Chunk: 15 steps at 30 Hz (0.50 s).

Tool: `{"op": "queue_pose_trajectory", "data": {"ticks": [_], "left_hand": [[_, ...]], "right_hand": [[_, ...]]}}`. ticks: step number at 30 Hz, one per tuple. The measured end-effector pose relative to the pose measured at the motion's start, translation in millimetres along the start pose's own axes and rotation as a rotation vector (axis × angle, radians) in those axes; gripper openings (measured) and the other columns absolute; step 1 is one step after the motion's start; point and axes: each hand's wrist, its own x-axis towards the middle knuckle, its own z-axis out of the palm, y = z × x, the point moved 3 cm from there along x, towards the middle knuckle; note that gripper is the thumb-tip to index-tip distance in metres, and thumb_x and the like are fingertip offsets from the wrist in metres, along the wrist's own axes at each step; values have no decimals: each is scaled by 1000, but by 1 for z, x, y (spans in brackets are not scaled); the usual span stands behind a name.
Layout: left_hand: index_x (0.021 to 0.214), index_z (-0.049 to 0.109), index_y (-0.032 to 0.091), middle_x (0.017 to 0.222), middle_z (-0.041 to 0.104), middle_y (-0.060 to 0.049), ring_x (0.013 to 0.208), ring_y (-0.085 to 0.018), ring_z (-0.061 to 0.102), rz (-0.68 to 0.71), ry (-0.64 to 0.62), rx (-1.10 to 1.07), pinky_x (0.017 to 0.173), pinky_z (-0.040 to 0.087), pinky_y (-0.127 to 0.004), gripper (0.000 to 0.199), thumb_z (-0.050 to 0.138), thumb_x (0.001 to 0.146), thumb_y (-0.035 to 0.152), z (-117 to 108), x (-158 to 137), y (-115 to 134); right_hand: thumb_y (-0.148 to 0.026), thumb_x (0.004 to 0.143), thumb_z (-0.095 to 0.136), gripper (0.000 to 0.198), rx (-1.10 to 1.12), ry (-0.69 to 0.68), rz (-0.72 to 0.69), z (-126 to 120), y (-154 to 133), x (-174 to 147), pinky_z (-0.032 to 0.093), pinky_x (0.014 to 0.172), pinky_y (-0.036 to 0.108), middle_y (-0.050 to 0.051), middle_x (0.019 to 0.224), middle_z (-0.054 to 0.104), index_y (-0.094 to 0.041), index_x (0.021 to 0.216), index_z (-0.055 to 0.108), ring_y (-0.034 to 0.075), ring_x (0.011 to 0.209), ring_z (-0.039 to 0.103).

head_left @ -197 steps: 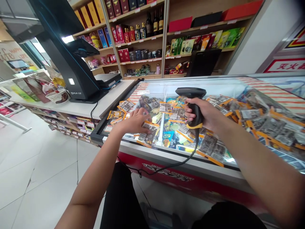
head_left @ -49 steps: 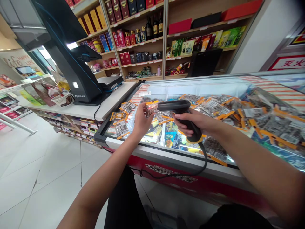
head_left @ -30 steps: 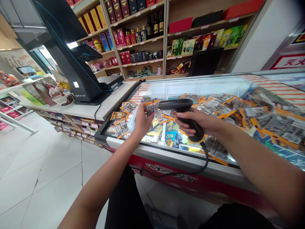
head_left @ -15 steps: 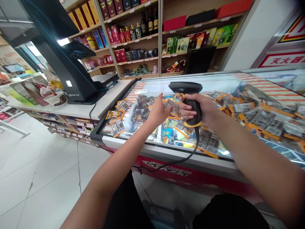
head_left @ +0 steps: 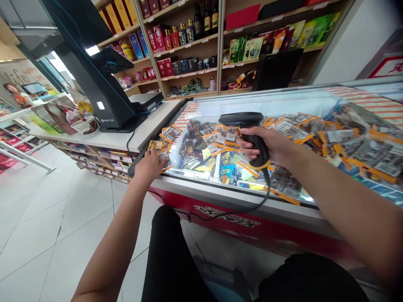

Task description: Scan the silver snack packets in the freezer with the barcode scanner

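My right hand [head_left: 262, 144] is wrapped round the grip of a black and yellow barcode scanner [head_left: 242, 118], held above the glass-topped chest. Its cable [head_left: 267, 188] hangs down past the front edge. Over at the chest's left end, my left hand [head_left: 149, 167] lies over small clear snack packets with orange edges [head_left: 160, 145], fingers apart and partly hidden. Its thumb side is against one packet [head_left: 165, 160]. More such packets [head_left: 222, 137] lie in the middle, left of the scanner, and a large spread of packets [head_left: 333, 140] covers the right side.
The chest [head_left: 208, 184] has a grey rim and red front; coloured packs show inside. To the left, a counter [head_left: 143, 136] carries a black checkout scale [head_left: 107, 105] and a white bowl [head_left: 85, 126]. Shelves [head_left: 189, 75] of bottles and boxes stand behind. My knees are below the rim.
My left hand has moved left and down from the middle of the chest to the packets at its left end. The right hand still holds the scanner. The view has shifted slightly.
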Motion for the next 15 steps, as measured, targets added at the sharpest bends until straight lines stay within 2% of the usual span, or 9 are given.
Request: {"op": "queue_pose_trajectory", "data": {"ticks": [3, 5, 7, 9, 11, 13, 15], "left_hand": [[173, 39, 3, 170, 53, -37, 151, -49, 65, 214, 94, -243, 122, 57, -59, 83, 72, 106, 40, 16, 18, 19], [171, 41, 7, 170, 54, -34, 156, -45, 61, 332, 187, -431, 129, 51, -57, 85, 80, 97, 26, 23, 32, 40], [159, 54, 13, 160, 63, -27, 153, -42, 62, 411, 261, -612, 131, 50, -58, 69, 80, 95, 20, 27, 47, 64], [135, 64, 18, 138, 72, -21, 142, -40, 66, 466, 310, -760, 128, 51, -59, 37, 76, 100, 21, 29, 59, 89], [123, 62, 21, 126, 71, -17, 134, -36, 69, 491, 319, -908, 125, 52, -57, 16, 68, 108, 21, 31, 69, 111], [121, 58, 23, 127, 69, -13, 133, -31, 70, 524, 290, -1073, 127, 51, -53, 13, 63, 111, 18, 35, 73, 130], [121, 56, 23, 127, 68, -10, 136, -28, 70, 521, 215, -1217, 129, 50, -53, 18, 58, 109, 10, 41, 73, 144]], "right_hand": [[-37, 95, 84, 32, -14, 10, 1, 1, 0, -1, 36, 45, 25, -6, 69, 46, -26, 102, 54, 11, 51, 34], [-36, 96, 83, 31, -27, 6, 4, 2, 0, -2, 37, 46, 24, -6, 69, 47, -25, 103, 55, 10, 51, 35], [-36, 96, 83, 31, -42, -10, 10, 3, 0, -4, 38, 47, 23, -6, 70, 48, -24, 106, 56, 9, 51, 37], [-36, 95, 84, 32, -54, -27, 16, 3, 1, -4, 39, 47, 23, -6, 69, 50, -23, 106, 57, 9, 51, 38], [-38, 95, 85, 32, -67, -42, 17, 4, 2, -4, 40, 47, 23, -6, 69, 51, -23, 105, 58, 8, 49, 38], [-41, 95, 86, 34, -80, -59, 11, 6, 3, -4, 41, 47, 23, -6, 69, 52, -22, 105, 60, 8, 48, 39], [-46, 93, 88, 38, -90, -73, 1, 11, 4, -3, 42, 47, 22, -6, 69, 52, -22, 103, 61, 7, 47, 40]]}}
